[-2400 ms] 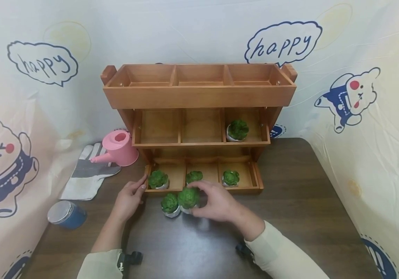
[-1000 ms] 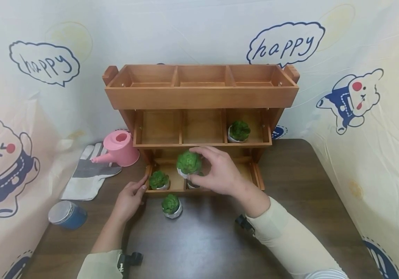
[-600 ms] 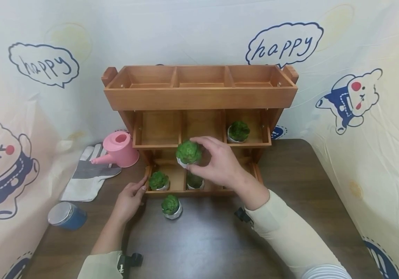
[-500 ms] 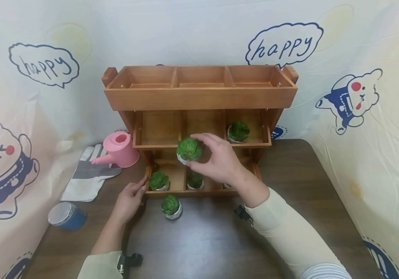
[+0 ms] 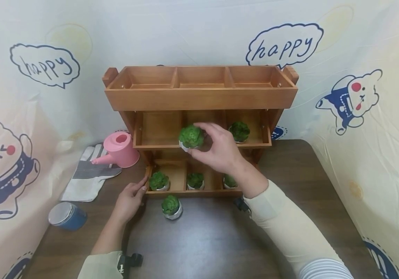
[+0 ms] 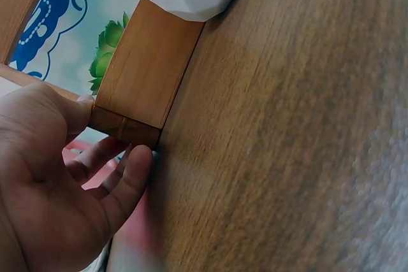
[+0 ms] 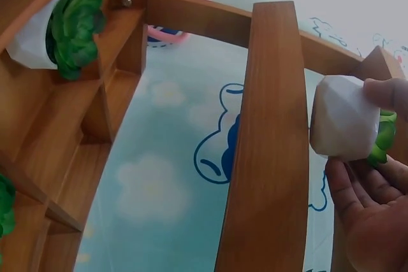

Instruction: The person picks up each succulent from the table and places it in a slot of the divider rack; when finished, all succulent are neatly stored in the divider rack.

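Observation:
My right hand (image 5: 220, 149) pinches a small potted succulent (image 5: 191, 136) between thumb and fingers, its green head up. In the head view the plant overlaps the middle tier's front board, before the centre compartment. The right wrist view has its white faceted pot (image 7: 344, 116) close beside that board (image 7: 271, 125). At the left front corner of the bottom tier, my left hand (image 5: 128, 199) grips the wooden three-tier shelf (image 5: 201, 100). Bottom-tier succulents stand left (image 5: 159, 181), centre (image 5: 195, 181) and right (image 5: 229, 181), the right one partly behind my forearm. Another succulent (image 5: 239, 131) sits in the middle tier's right compartment.
One more potted succulent (image 5: 171, 207) stands on the dark wooden table (image 5: 199, 244) before the shelf. To the left are a pink watering can (image 5: 122, 149), a grey-and-white glove (image 5: 87, 174) and a blue jar (image 5: 67, 215) with a silvery lid. A printed cloth hangs behind.
My right hand has lifted the succulent from the table, past the bottom tier, up to the middle tier's front. My left hand has stayed at the shelf corner.

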The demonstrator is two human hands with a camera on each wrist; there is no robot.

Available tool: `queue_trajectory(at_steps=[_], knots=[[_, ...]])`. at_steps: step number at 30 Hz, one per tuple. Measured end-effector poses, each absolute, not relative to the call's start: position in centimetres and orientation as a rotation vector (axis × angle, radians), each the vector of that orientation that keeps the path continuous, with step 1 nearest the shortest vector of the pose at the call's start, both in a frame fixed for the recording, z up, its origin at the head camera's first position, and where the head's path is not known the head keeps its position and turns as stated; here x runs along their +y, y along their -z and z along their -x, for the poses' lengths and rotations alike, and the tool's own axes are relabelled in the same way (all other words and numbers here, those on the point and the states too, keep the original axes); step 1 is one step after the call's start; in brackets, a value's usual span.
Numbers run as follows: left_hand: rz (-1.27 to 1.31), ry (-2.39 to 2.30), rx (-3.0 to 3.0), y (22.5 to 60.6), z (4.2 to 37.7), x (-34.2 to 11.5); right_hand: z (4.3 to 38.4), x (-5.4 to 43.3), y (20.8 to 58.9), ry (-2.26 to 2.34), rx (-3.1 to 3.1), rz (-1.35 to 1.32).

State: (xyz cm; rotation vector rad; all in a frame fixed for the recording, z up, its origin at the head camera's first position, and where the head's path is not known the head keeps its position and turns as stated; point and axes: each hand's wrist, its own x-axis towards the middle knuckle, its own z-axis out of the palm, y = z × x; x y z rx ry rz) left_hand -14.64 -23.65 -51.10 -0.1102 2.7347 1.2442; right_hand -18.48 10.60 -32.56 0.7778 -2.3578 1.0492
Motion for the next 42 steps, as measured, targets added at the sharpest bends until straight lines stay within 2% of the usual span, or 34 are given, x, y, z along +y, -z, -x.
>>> queue_trajectory(at_steps=[21, 30, 42], knots=[[0.09, -1.247, 2.737, 50.8, 14.6, -23.4, 20.5, 10.5, 32.7, -1.015, -2.564, -0.591], [0.1, -1.25, 2.74, 50.6, 14.6, -23.4, 20.4, 10.4, 32.8, -0.867, -2.708, -0.631], [0.116, -1.233, 2.749, 50.8, 14.5, -23.5, 19.6, 10.9, 33.2, -0.908, -2.708, -0.654]])
